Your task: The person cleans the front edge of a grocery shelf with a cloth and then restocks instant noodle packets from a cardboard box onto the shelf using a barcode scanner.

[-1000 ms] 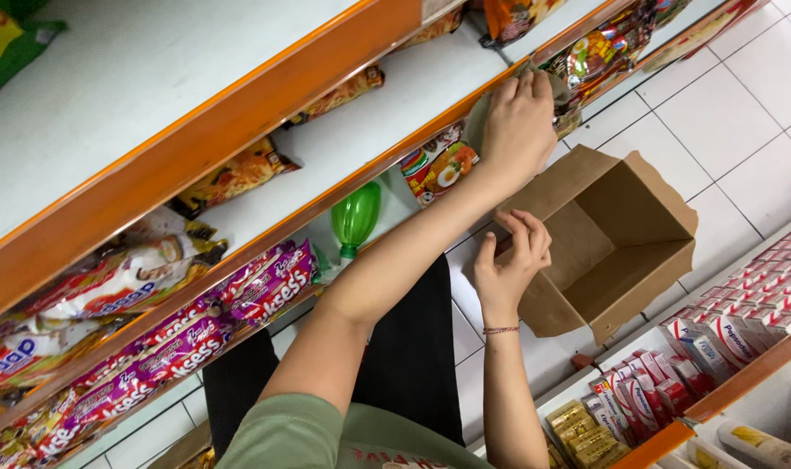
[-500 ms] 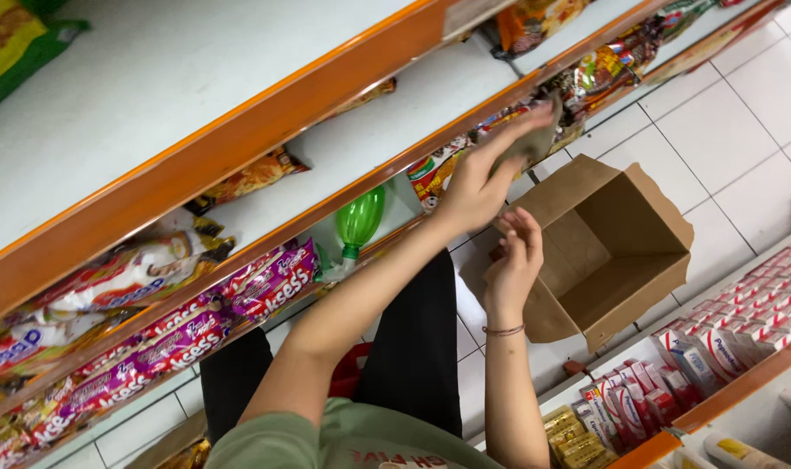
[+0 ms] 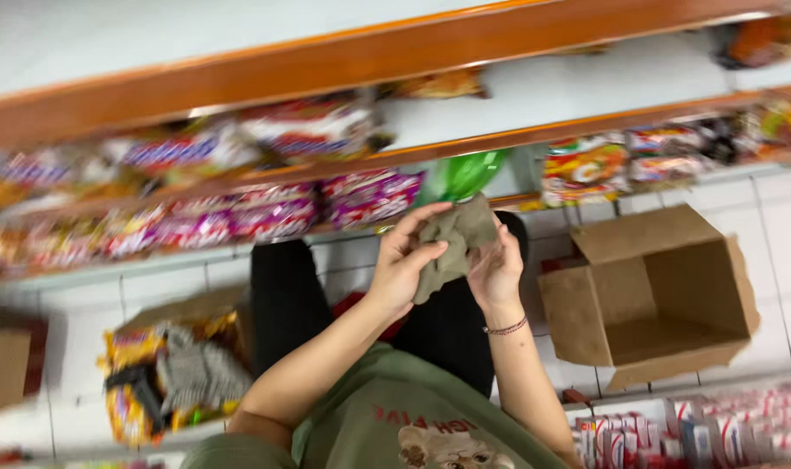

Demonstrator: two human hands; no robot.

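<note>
My left hand [image 3: 406, 260] and my right hand [image 3: 497, 271] are together in front of me, both gripping a crumpled grey-brown cloth [image 3: 452, 243] between them. A thin bracelet sits on the right wrist. The hands hover over my black-trousered legs and the white tiled floor, below the orange-edged shelf [image 3: 517, 135]. The whole view is motion-blurred.
An open, empty cardboard box [image 3: 586, 313] stands on the floor at the right. Snack packets [image 3: 274, 213] fill the shelves, with a green packet [image 3: 460, 174] just above the hands. A box of packets [image 3: 169, 373] sits lower left; red-and-white packs [image 3: 673, 430] line a shelf lower right.
My left hand has come down from the upper shelf with the cloth and met my right hand, which now also grips it. The view has swung left and down.
</note>
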